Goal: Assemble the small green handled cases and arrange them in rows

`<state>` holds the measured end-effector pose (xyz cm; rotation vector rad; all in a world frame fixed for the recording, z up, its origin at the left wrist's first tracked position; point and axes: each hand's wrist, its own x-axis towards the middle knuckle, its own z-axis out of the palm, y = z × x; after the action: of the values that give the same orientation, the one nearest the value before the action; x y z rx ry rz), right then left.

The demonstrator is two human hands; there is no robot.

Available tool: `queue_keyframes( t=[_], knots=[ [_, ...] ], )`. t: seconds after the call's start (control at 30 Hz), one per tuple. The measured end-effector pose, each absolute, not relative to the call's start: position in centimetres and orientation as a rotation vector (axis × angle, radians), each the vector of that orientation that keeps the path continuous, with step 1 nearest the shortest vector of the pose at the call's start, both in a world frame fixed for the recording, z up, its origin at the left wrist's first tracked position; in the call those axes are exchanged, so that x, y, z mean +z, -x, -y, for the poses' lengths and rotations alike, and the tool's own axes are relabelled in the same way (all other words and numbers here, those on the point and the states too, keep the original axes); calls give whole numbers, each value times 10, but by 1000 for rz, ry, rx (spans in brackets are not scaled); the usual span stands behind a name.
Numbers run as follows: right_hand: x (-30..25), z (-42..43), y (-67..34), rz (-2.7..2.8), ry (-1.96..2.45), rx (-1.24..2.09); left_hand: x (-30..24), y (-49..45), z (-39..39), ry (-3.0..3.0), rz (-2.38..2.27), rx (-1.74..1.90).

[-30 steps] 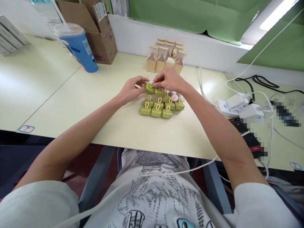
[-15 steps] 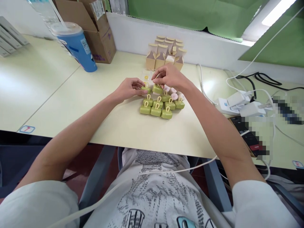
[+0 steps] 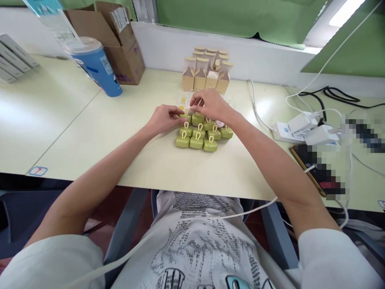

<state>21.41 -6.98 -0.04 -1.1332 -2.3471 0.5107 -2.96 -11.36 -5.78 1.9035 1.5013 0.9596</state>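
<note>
My left hand [image 3: 166, 119] is at the left end of a cluster of small olive-green cases with cream loops on top. Its thumb and fingers close on the sides of the rearmost left green case [image 3: 186, 119]. Just behind the cluster, my right hand [image 3: 209, 104] hovers with thumb and index finger bent together. What those fingertips hold, if anything, is too small to make out. Another green case [image 3: 197, 119] sits below the right fingertips. One pale pink round piece [image 3: 219, 124] shows beside the right wrist; that forearm and hand hide the area behind.
Clear plastic pieces with yellow spots [image 3: 182, 100] lie behind the cases. Farther back stand several open small cartons [image 3: 188, 80]. A blue cup [image 3: 99, 70] and a brown cardboard box [image 3: 132, 60] are at left. A power strip [image 3: 287, 133], cables and a phone [image 3: 313, 168] lie at right.
The view has shifted slightly. My right hand has come a little nearer and now covers most of the pink pieces. My left hand stays at the same green case.
</note>
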Motion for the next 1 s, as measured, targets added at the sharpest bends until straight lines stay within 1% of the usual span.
queue_keyframes(
  t=[0.13, 0.2, 0.27, 0.37, 0.63, 0.77, 0.9, 1.0],
  knots=[
    [12, 85, -251, 2345, 1124, 275, -60, 29, 113, -1913, -1489, 970],
    [17, 103, -275, 2456, 1147, 211, -61, 29, 112, -1904, -1474, 981],
    [17, 124, -295, 2587, 1222, 148, -62, 29, 113, -1896, -1477, 1004],
    [6, 148, -317, 2600, 1304, 72, -63, 28, 114, -1899, -1477, 1030],
    [-18, 164, -340, 2577, 1205, 133, -64, 27, 113, -1995, -1527, 959],
    [-15, 173, -337, 2469, 1186, 26, -57, 25, 119, -2140, -1495, 1102],
    [-13, 158, -335, 2361, 1168, 4, -49, 22, 129, -2321, -1296, 1099],
    [-19, 138, -343, 2322, 1206, 60, -49, 23, 128, -2373, -1358, 1059]
  ],
)
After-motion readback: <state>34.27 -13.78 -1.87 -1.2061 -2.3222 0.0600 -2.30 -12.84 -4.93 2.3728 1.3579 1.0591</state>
